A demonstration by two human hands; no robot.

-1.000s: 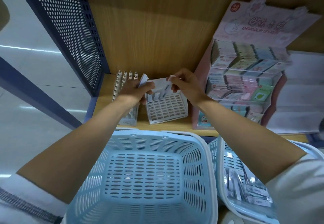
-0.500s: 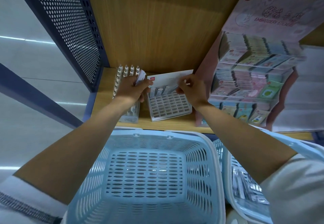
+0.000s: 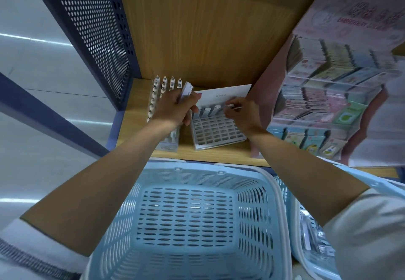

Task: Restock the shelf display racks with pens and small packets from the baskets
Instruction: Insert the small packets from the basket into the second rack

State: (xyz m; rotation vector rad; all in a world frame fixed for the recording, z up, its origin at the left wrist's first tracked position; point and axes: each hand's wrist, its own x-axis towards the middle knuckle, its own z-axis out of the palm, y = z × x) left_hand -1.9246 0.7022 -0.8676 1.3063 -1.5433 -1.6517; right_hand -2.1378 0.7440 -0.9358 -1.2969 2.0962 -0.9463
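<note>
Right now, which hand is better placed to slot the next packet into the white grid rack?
Right. The right hand is at the white grid rack's back row, pinching a packet; the left hand grips spare packets beside it, acting as supply.

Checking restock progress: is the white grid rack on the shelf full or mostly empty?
Mostly empty. The rack has packets standing only in its back row; the visible slots in front are bare.

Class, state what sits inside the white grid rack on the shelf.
A few small packets stand in the back row of the white grid rack; front cells look empty. The right hand and left hand cover the back corners.
</note>
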